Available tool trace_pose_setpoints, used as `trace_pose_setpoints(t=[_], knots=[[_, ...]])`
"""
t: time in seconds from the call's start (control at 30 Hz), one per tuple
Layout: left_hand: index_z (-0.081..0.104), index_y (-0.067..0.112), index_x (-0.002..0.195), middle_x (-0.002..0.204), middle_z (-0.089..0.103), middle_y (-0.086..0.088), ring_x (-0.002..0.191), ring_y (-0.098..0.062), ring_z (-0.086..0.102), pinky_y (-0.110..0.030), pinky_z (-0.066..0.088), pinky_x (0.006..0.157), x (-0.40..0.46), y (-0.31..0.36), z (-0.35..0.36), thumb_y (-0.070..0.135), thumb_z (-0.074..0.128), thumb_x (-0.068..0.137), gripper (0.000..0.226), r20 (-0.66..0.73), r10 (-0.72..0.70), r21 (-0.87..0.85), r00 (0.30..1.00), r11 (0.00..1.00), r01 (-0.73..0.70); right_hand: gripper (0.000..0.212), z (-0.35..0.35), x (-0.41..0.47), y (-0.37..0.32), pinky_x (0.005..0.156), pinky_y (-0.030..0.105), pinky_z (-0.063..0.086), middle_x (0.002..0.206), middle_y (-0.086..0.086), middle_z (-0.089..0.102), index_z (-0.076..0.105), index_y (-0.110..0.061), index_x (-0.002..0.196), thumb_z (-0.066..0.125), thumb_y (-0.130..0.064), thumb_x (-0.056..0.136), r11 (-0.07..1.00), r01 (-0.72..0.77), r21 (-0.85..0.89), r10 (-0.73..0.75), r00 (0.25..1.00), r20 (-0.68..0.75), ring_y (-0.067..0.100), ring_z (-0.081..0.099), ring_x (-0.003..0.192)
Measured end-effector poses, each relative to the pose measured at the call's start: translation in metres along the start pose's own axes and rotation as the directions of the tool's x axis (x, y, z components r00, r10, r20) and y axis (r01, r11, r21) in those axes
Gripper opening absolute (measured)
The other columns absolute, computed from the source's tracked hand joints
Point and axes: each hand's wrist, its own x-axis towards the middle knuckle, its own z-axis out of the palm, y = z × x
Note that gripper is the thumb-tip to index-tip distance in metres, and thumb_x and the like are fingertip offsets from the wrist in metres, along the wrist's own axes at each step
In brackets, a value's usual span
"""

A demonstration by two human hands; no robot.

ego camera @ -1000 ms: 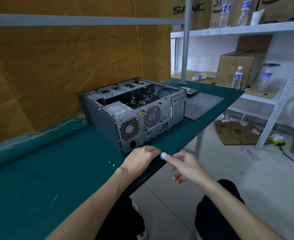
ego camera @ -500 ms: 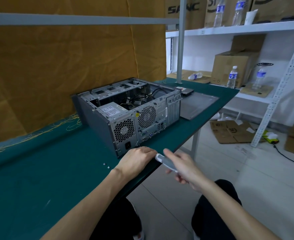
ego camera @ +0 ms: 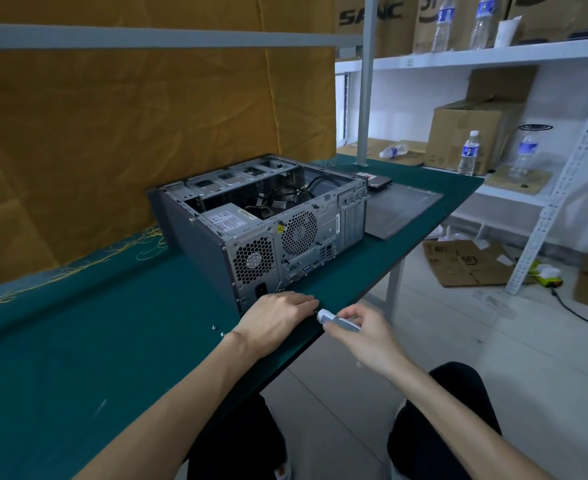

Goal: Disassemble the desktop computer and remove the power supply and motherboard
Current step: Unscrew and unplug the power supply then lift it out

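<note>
Finding one, at my 9 o'clock: two loose screws (ego camera: 218, 330) lie on the green table (ego camera: 77, 358), just beside my left wrist. I judge them to be case or power-supply screws already out.

Finding two, dead centre: my left hand (ego camera: 278, 315) rests on the table edge below the case, fingers curled toward the screwdriver tip; whether they pinch the bit I cannot tell. A second ago only the white end of the screwdriver (ego camera: 337, 320) showed between my hands. The grey handle has since come out, and it now lies across the fingers of my right hand (ego camera: 365, 332), which grips it at my 1 o'clock. This suggests I am setting up the tool, not yet driving it.

Finding three, at 12 o'clock: the desktop computer (ego camera: 261, 230) lies on its side, open, rear panel toward me. The power supply (ego camera: 230, 220) remains seated in the near corner, cables attached. The motherboard is hidden inside.

Finding four, at 2 o'clock: the side panel (ego camera: 400, 211) lies flat beside the case.

Writing: a box (ego camera: 368, 15) on the top shelf reads "SA?C", the third letter unclear; the power-supply label is too small to read.
</note>
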Motion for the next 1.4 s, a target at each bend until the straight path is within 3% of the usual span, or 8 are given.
trace_pose_setpoints(t=[0.17,0.37,0.57,0.8,1.03,1.13,1.27,1.4], knots=[[0.061,0.018,0.125,0.123,0.065,0.001,0.113,-0.021,0.063,-0.031,0.047,0.080,-0.007,0.003,-0.001,0.021,0.047,0.103,0.027,-0.045,-0.002,0.074,0.999,0.997,0.005,0.046,-0.012,0.000,-0.011,0.039,0.021,0.040,0.085,0.013,0.078,0.063,-0.006,0.111,0.054,-0.050,0.102,0.963,-0.250,0.099,0.202,0.915,0.349,0.020,0.062,0.047],[0.034,0.011,0.156,0.161,0.037,-0.008,0.147,-0.024,0.037,-0.033,0.032,0.120,0.002,-0.001,-0.002,0.011,0.043,0.107,0.050,0.055,0.036,0.049,0.998,0.998,-0.039,0.018,0.002,0.007,0.001,0.057,0.032,0.050,0.071,-0.011,0.065,0.066,-0.031,0.081,0.083,-0.028,0.077,0.907,0.215,-0.361,-0.269,0.958,-0.105,0.005,0.058,0.061],[0.058,0.009,0.132,0.130,0.064,-0.008,0.116,-0.030,0.062,-0.043,0.053,0.087,-0.001,-0.004,-0.007,0.011,0.047,0.104,0.031,0.040,0.078,0.128,0.996,0.988,-0.083,0.047,-0.013,0.004,-0.012,0.037,0.021,0.038,0.077,0.009,0.077,0.061,-0.015,0.102,0.054,-0.061,0.096,0.979,-0.202,-0.039,0.205,0.941,0.269,0.016,0.054,0.040],[0.048,0.007,0.144,0.146,0.054,-0.011,0.131,-0.028,0.054,-0.038,0.047,0.105,0.004,-0.004,-0.003,0.009,0.046,0.105,0.039,0.028,0.064,0.075,0.998,0.995,-0.066,0.030,-0.001,0.002,-0.009,0.056,0.040,0.051,0.076,-0.007,0.060,0.050,-0.028,0.081,0.078,-0.016,0.079,0.862,0.235,-0.448,-0.313,0.944,-0.107,0.015,0.059,0.066],[0.062,0.009,0.116,0.109,0.066,-0.007,0.098,-0.030,0.065,-0.039,0.052,0.073,-0.002,-0.002,-0.008,0.012,0.047,0.103,0.020,0.009,0.030,0.193,1.000,0.981,-0.031,0.058,-0.014,0.006,-0.020,0.041,0.022,0.038,0.071,0.006,0.074,0.062,-0.010,0.106,0.054,-0.067,0.093,0.972,-0.150,-0.183,0.198,0.939,0.281,0.015,0.054,0.046],[0.065,0.008,0.103,0.097,0.068,-0.008,0.088,-0.030,0.067,-0.038,0.052,0.069,-0.004,-0.002,-0.007,0.021,0.051,0.105,0.020,-0.093,0.049,0.160,0.994,0.986,-0.034,0.042,-0.009,0.007,-0.017,0.044,0.022,0.037,0.062,-0.003,0.067,0.066,-0.015,0.097,0.067,-0.056,0.089,0.975,-0.067,-0.213,0.109,0.976,0.190,0.013,0.052,0.046],[0.055,0.009,0.139,0.141,0.059,-0.009,0.127,-0.025,0.059,-0.037,0.052,0.100,-0.009,-0.009,-0.006,0.008,0.056,0.101,0.038,-0.027,0.012,0.077,1.000,0.997,-0.009,0.032,0.000,0.005,-0.010,0.052,0.032,0.042,0.080,-0.006,0.059,0.049,-0.026,0.087,0.079,-0.034,0.083,0.890,0.072,-0.450,-0.110,0.992,-0.059,0.013,0.056,0.065],[0.056,0.009,0.137,0.138,0.060,-0.009,0.125,-0.027,0.058,-0.038,0.050,0.101,-0.008,-0.011,-0.006,0.008,0.053,0.100,0.036,0.006,0.011,0.121,1.000,0.993,-0.011,0.033,0.004,0.002,-0.011,0.050,0.029,0.036,0.087,-0.003,0.060,0.053,-0.025,0.085,0.067,-0.055,0.089,0.885,0.068,-0.461,-0.093,0.995,-0.031,0.011,0.058,0.066]])
